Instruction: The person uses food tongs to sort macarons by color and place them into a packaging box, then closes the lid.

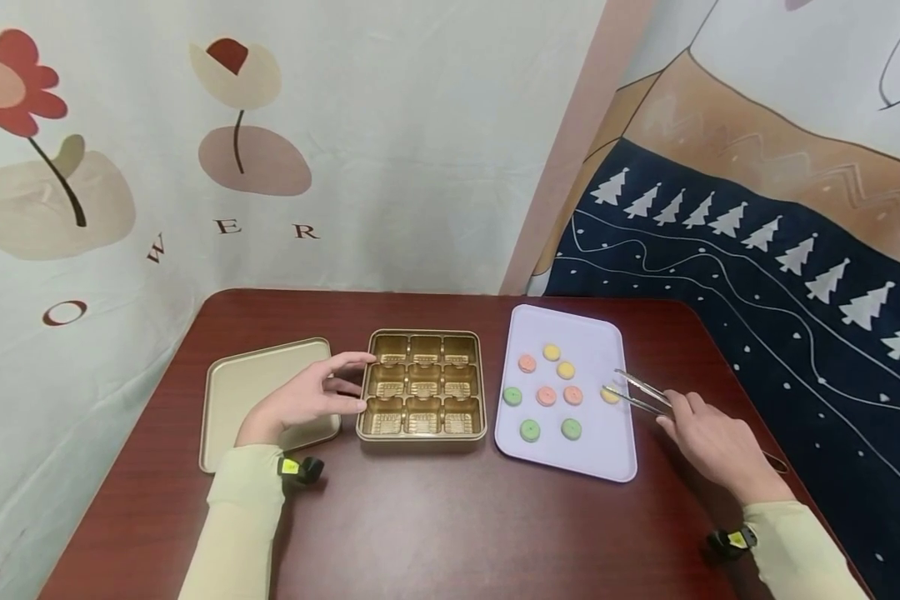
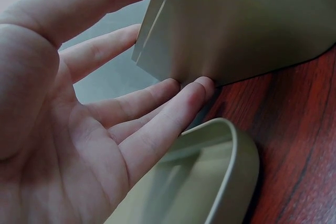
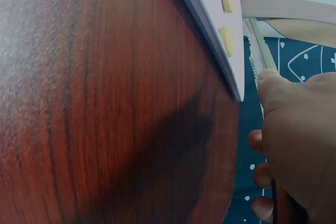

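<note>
My left hand (image 1: 307, 398) rests against the left side of a gold box (image 1: 423, 446) divided into several square compartments, with nothing in them. In the left wrist view its nearly straight fingers (image 2: 157, 137) touch the box's outer wall (image 2: 252, 30). Metal tongs (image 1: 645, 387) are held in my right hand (image 1: 720, 446). Their tips stand apart over the right side of a pale lilac tray (image 1: 562, 462), on either side of a yellow macaron-like disc (image 1: 610, 395); contact with it cannot be made out. Other yellow, pink (image 1: 546, 396) and green discs (image 1: 529, 430) lie on that tray.
A shallow gold lid (image 1: 258, 371) lies left of the box, partly under my left forearm and hand. Everything stands on a dark red wooden table (image 1: 420, 525). Behind it hangs a printed white cloth (image 1: 420, 167); a navy patterned cloth (image 1: 817, 358) hangs at the right.
</note>
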A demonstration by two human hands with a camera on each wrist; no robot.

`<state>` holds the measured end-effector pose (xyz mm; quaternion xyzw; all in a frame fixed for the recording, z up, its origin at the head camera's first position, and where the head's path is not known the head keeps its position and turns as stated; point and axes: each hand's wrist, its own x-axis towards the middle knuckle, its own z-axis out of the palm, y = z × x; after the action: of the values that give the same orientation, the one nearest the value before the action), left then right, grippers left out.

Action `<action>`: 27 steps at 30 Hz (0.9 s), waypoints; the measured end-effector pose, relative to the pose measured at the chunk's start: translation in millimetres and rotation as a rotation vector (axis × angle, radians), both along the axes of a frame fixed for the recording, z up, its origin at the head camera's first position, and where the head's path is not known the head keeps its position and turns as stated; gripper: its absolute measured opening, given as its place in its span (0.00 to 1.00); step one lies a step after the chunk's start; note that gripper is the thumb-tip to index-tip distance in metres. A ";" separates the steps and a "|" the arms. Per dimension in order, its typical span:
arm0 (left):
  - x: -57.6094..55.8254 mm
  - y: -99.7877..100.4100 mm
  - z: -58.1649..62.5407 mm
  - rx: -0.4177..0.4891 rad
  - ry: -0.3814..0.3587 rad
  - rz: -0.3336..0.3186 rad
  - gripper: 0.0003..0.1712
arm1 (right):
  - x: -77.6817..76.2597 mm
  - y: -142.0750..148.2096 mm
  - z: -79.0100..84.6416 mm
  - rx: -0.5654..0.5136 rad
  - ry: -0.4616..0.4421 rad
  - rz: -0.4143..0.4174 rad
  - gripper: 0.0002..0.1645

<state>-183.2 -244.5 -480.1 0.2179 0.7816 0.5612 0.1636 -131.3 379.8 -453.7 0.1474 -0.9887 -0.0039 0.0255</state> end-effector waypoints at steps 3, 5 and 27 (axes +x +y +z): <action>-0.1 0.2 -0.2 0.009 0.001 -0.001 0.43 | 0.1 0.8 -0.5 0.007 0.015 0.014 0.28; -0.1 0.4 -0.4 0.014 0.002 -0.003 0.43 | 0.2 1.2 -0.8 0.009 0.019 0.021 0.28; 0.4 -0.1 -0.1 0.010 0.003 0.003 0.42 | -0.9 5.0 -6.8 0.029 -0.017 0.032 0.28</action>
<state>-182.9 -244.6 -480.1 0.2186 0.7794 0.5648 0.1604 -132.2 384.8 -460.4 0.1638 -0.9862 -0.0167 0.0152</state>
